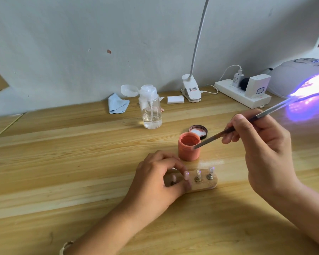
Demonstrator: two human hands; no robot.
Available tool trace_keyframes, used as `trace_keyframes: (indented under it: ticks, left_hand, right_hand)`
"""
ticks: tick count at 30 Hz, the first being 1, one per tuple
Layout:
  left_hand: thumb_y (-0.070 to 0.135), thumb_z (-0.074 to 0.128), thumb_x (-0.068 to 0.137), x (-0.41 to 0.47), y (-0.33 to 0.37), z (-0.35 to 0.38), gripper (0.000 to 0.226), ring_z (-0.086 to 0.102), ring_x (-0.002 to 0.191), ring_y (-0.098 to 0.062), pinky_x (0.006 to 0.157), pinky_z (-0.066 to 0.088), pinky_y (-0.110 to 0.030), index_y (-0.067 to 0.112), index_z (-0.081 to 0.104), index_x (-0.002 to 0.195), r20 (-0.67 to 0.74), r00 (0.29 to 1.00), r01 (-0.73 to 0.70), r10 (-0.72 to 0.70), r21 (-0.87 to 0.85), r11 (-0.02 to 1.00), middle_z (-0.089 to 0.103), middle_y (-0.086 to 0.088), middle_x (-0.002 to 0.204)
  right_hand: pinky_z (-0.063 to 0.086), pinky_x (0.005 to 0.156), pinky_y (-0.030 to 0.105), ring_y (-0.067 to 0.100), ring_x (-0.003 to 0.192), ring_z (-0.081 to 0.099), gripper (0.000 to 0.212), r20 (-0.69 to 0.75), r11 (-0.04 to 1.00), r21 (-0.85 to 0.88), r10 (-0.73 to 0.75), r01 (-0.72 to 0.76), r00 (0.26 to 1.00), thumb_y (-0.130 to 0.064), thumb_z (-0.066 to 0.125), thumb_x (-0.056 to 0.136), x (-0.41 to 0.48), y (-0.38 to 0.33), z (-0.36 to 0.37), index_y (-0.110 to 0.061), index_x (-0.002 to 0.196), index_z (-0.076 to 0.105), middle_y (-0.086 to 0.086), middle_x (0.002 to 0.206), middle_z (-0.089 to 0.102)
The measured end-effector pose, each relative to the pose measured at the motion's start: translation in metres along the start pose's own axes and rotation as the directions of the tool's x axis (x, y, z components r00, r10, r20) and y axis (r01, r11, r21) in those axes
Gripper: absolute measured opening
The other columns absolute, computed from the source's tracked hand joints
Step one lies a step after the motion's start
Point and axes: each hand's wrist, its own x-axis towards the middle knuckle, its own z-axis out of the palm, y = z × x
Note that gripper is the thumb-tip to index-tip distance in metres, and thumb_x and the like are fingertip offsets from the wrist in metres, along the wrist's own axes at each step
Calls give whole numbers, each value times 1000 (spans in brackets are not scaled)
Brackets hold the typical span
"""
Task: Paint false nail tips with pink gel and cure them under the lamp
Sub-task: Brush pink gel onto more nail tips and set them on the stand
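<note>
Head view, the only one. Pink gel pot [189,147] stands open just right of centre on the wooden table [63,153], its lid [198,130] lying face-up at its 1 o'clock, almost touching. Right hand [261,150] comes in from 4 o'clock, thumb and fingers clamped on the brush [228,131] in a pen hold. The bristle end sits at the pot's near rim; whether it is dipping or wiping off, cannot tell. At the pot's 6 o'clock lies the wooden holder [203,183]. Left hand [155,179] has its fingers curled over the holder's left end, gripping it steady. Two nail tips [198,174] stand on pegs at the free right end and look clear and uncoated. Another tip shows between the left fingers, colour too blurred to judge. Curing lamp [298,76] at 2 o'clock by the right edge is lit, throwing violet on the table; nothing can be seen inside it. Judgement: early stage. Pot opened, lamp on, brush being loaded; painting the visible tips and the curing are both left. Elsewhere along the wall: pump bottle [150,107] at 11 o'clock of the pot, blue cloth [117,103] to its left, clip light [191,91] at 12, power strip [243,94] at 1.
</note>
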Motion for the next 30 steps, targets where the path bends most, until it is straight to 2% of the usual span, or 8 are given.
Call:
trace_keyframes:
  ticks: [2,6,11,15,19,23,27,30]
  left_hand:
    - [42,78,66,1,2,-5,19,54,110,-5,91,49,-44,33,71,82,-10,1000,10,-10,72,997,59,19,104]
    - [46,73,59,5,2,-19,25,55,102,-2,89,49,-37,32,72,79,59,997,38,-47,151,988,59,21,97]
    - [28,88,62,7,-1,-24,19,62,85,-10,70,49,-21,29,75,76,117,987,102,-108,60,993,60,21,93]
    - [18,89,67,7,-3,-24,14,61,81,-9,65,47,-15,23,78,73,117,987,107,-107,14,994,59,23,93]
    - [27,88,68,7,-2,-28,11,57,88,-4,73,46,-18,28,79,75,121,992,-53,39,120,991,59,20,94]
    - [30,78,68,8,1,-30,6,57,85,0,84,36,-25,30,79,74,84,954,-298,286,331,896,67,19,87]
    - [22,81,70,6,-1,-28,11,64,78,0,83,42,-28,27,80,79,-38,942,-303,333,325,896,74,19,81]
    - [27,85,72,5,-2,-30,12,68,77,2,80,47,-24,28,80,84,-166,943,-256,288,187,948,74,22,80]
  right_hand:
    - [47,71,16,6,62,60,18,-5,1000,4,2,-2,1000,-10,54,99,1,0,0,-13,82,60,-6,63,65]
    - [47,71,16,5,61,60,16,-23,1000,14,5,-5,1000,-16,56,98,2,1,-1,-15,82,61,-7,63,65]
    - [46,70,14,5,61,60,18,-27,1000,1,19,-19,999,-12,55,98,2,3,-1,-15,81,60,-6,62,65]
    - [47,70,14,5,61,60,18,-21,1000,9,20,-20,1000,-11,55,99,2,3,-2,-14,82,60,-7,63,65]
    - [46,70,13,4,61,59,20,-23,1000,-3,29,-29,999,-6,54,100,2,5,-3,-12,82,60,-6,61,64]
    - [46,70,13,3,61,59,19,-21,999,-12,29,-29,999,-6,54,101,2,6,-3,-11,83,60,-6,60,64]
    - [46,70,14,4,62,60,17,-16,999,12,39,-38,999,-11,55,99,3,5,-4,-11,83,61,-5,61,65]
    - [47,70,19,9,67,62,17,14,998,25,49,-49,999,-17,54,99,3,4,-4,-13,86,63,-3,65,69]
